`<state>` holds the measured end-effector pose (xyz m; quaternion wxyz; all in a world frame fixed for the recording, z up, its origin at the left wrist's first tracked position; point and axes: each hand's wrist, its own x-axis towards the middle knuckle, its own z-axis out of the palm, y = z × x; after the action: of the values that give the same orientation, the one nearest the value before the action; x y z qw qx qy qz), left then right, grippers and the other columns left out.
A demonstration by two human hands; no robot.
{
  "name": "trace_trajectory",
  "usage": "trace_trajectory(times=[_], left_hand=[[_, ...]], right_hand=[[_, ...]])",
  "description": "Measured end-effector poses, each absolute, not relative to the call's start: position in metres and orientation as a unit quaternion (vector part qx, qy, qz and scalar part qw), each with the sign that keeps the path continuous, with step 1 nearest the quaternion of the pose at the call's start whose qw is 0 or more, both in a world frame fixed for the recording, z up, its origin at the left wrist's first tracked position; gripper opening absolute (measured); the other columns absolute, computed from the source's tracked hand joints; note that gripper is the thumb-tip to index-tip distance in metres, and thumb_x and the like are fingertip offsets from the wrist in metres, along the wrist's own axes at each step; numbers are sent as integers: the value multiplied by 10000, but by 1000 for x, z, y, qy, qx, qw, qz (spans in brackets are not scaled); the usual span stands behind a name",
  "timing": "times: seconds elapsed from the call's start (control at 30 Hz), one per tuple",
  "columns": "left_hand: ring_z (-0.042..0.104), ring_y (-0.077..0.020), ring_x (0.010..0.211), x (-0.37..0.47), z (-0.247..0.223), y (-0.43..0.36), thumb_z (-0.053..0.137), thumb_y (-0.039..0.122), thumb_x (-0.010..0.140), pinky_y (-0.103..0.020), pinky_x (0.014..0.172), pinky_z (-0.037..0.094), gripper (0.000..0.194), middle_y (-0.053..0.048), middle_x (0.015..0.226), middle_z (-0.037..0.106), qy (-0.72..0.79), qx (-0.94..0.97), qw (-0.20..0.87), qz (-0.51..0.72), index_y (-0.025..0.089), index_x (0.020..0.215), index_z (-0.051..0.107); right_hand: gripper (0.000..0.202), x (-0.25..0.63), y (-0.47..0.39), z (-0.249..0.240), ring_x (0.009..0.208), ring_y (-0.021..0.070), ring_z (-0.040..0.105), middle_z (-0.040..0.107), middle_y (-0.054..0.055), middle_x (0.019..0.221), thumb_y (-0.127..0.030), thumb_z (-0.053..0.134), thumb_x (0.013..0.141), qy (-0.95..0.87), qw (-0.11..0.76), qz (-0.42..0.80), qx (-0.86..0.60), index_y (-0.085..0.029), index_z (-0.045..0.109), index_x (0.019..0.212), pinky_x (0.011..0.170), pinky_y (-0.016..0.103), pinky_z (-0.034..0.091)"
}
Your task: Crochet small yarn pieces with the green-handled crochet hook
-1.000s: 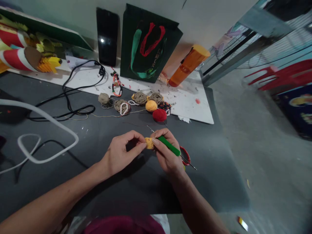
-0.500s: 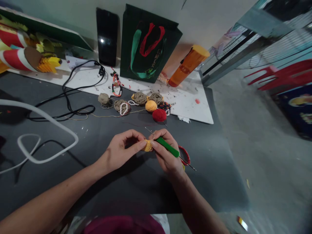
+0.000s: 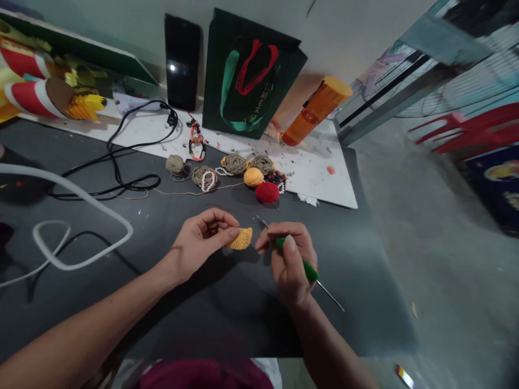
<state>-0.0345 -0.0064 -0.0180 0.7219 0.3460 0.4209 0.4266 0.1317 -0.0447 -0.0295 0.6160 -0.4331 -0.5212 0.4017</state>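
Between the thumb and fingers of my left hand (image 3: 206, 235) is a small yellow crocheted piece (image 3: 241, 239), its free edge pointing right. My right hand (image 3: 290, 259) is closed around the green handle of a crochet hook (image 3: 310, 270). One thin metal end of the hook points up and left toward the yellow piece, apart from it; the other end sticks out below my hand. Beyond my hands lie a yellow yarn ball (image 3: 253, 176) and a red yarn ball (image 3: 267, 192), close together on the table.
Behind are brown crocheted rosettes (image 3: 235, 163), a beaded bracelet (image 3: 197, 148), a dark gift bag (image 3: 253, 75), a phone (image 3: 182, 62) and an orange bottle (image 3: 316, 111). A white tube (image 3: 109, 213) and black cable (image 3: 115, 156) lie left. The grey table (image 3: 365, 302) ends at right.
My right hand has let go of the yellow piece and moved right with the crochet hook. My left hand still holds the piece, now more exposed. The view has shifted slightly.
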Motion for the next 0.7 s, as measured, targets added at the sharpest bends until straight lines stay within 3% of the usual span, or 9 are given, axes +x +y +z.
trace_trajectory(times=[0.07,0.2,0.7], left_hand=[[572,-66,632,-35,-18,-6,860,240,629,-164,606,463,232,29,674,642,421,339,721,433,157,760,688],[598,-79,653,-37,-19,-4,858,272,652,-179,626,485,247,19,697,654,412,335,722,444,157,800,697],[590,-87,642,-41,-21,-2,852,275,662,-201,639,463,262,27,693,648,416,296,734,448,165,847,704]], right_hand=[[88,133,-49,-29,611,152,638,708,-2,720,-271,580,942,-558,602,389,-419,-246,582,1027,577,289,513],[138,136,-52,-30,638,163,663,749,17,779,-167,587,917,-637,552,363,-398,-252,572,1024,601,311,520],[164,135,-48,-26,648,183,644,722,29,730,-111,562,870,-704,486,283,-434,-261,613,912,595,334,513]])
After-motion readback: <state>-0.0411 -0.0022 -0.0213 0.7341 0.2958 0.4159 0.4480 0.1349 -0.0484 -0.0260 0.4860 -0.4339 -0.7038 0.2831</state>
